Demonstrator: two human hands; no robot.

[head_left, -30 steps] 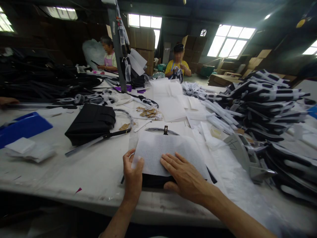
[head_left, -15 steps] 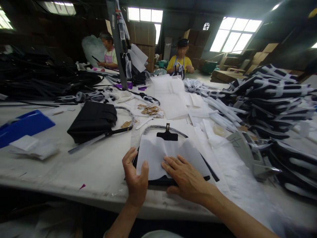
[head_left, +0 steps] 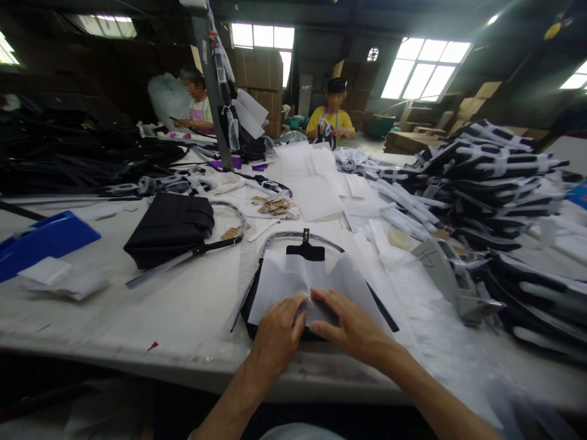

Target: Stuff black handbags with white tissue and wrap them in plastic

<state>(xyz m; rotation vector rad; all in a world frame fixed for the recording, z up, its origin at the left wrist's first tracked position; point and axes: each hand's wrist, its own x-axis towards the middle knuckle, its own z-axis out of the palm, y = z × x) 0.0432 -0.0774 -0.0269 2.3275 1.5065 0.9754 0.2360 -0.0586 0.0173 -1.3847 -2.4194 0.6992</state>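
Note:
A black handbag [head_left: 251, 310] lies on the table in front of me, its front covered by a white paper sheet [head_left: 275, 278]. From its top sticks a black flap tab [head_left: 306, 252] with a small metal clasp, and a wrapped handle [head_left: 270, 239] arches behind. My left hand [head_left: 279, 327] rests on the sheet, fingers together and slightly bent, thumb a little apart. Facing it, my right hand [head_left: 351, 324] touches the sheet with fingers stretched and thumb apart. The paper is creased between my fingertips. Neither hand visibly grips anything.
Left stands another black handbag [head_left: 167, 229], near a blue holder [head_left: 50, 241] and folded white paper [head_left: 59, 275]. Brown tags [head_left: 275, 206] and white sheets [head_left: 316, 192] lie beyond. At right are a grey tape dispenser [head_left: 452, 278] and stacked black-and-white straps [head_left: 495, 183]. Two people work across.
My left hand has moved right from the bag's left edge onto the middle of the sheet. My right hand has shifted slightly right, its fingertips now facing the left ones.

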